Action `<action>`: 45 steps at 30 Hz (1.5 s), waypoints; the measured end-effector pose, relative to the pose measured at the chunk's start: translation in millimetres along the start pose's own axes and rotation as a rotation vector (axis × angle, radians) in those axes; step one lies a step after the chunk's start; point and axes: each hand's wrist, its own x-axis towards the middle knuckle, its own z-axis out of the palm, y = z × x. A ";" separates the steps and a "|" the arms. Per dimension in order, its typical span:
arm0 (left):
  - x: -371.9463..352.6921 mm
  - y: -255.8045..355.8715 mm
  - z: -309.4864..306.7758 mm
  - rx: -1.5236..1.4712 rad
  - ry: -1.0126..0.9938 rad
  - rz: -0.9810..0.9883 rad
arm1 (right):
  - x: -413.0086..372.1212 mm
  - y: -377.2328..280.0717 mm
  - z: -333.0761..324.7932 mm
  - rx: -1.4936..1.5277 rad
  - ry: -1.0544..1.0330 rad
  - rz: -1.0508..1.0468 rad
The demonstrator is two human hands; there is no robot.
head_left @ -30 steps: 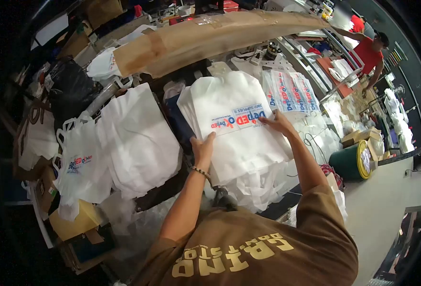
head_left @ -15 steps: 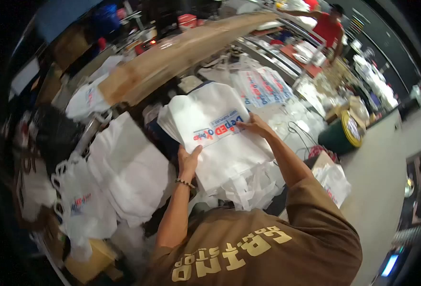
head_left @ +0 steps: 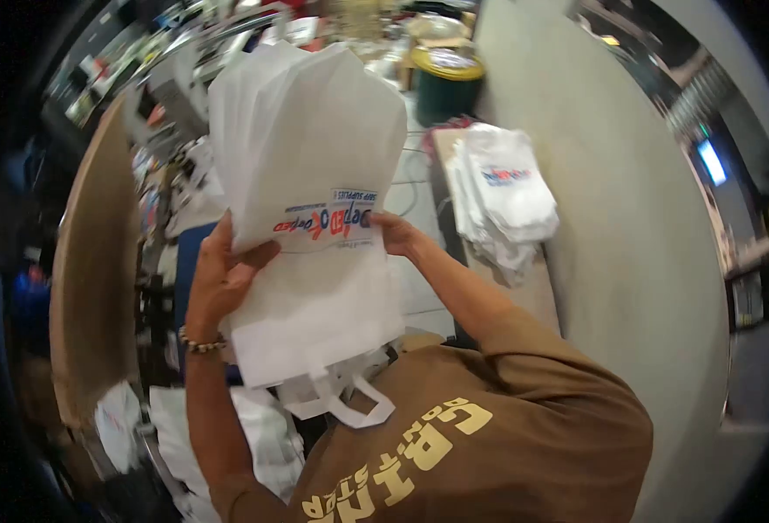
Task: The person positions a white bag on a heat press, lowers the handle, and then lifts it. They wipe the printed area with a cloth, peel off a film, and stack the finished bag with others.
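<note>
A stack of white fabric tote bags (head_left: 315, 166) is up in front of my chest, its layers fanned apart at the far end. Blue and red print crosses the top bag upside down, and looped handles hang at the near end by my shirt. My left hand (head_left: 223, 270), with a beaded bracelet at the wrist, grips the left edge, thumb on top. On the opposite edge my right hand (head_left: 390, 234) pinches the stack beside the print; its fingers underneath are hidden.
Another pile of printed white bags (head_left: 502, 187) lies on a low bench to the right, along a pale wall (head_left: 611, 261). Beyond it stands a green bin with a yellow rim (head_left: 445, 87). A long cardboard piece (head_left: 97, 279) is at left, more white bags (head_left: 262, 436) below.
My view and body have turned right, so the cardboard shifts left and the bench pile comes into view. The stack has come up off the surface with both hands on it.
</note>
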 end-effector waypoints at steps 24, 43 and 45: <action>-4.5 -7.8 30.4 0.220 0.176 -0.236 | -11.6 -28.3 -16.4 0.048 0.021 0.169; 46.5 43.3 172.1 -0.400 0.341 -0.143 | 57.6 -98.8 -135.4 0.029 -0.191 0.116; 43.2 55.0 165.9 -0.233 0.310 -0.220 | 56.2 -102.9 -140.5 0.029 -0.196 0.092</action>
